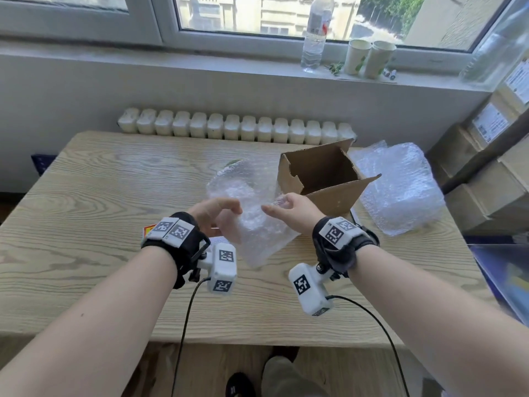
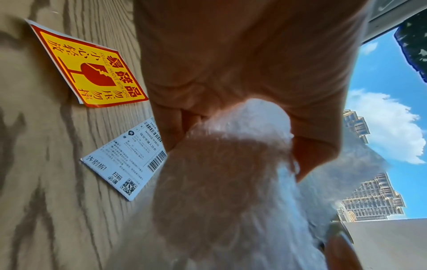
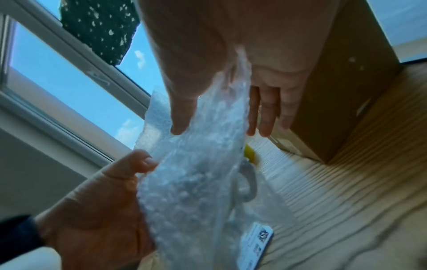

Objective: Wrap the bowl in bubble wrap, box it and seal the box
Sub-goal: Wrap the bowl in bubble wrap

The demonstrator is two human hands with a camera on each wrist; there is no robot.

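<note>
A sheet of clear bubble wrap (image 1: 257,222) is held up over the middle of the wooden table (image 1: 86,196). My left hand (image 1: 229,213) grips its left side, thumb and fingers curled round the bubble wrap (image 2: 242,118). My right hand (image 1: 272,207) pinches the right side, with the bubble wrap (image 3: 203,146) between thumb (image 3: 182,118) and fingers (image 3: 265,118). The bowl is mostly hidden under the far end of the sheet; only a greenish edge (image 1: 233,162) and a pale curved rim (image 3: 248,182) show. The open cardboard box (image 1: 323,179) stands just right of my right hand.
A pile of spare bubble wrap (image 1: 400,190) lies right of the box. A red and yellow fragile sticker (image 2: 92,69) and a white shipping label (image 2: 129,160) lie on the table under my left hand. Stacked cartons (image 1: 486,167) stand at the right; a bottle (image 1: 316,35) and paper cups (image 1: 369,57) are on the windowsill.
</note>
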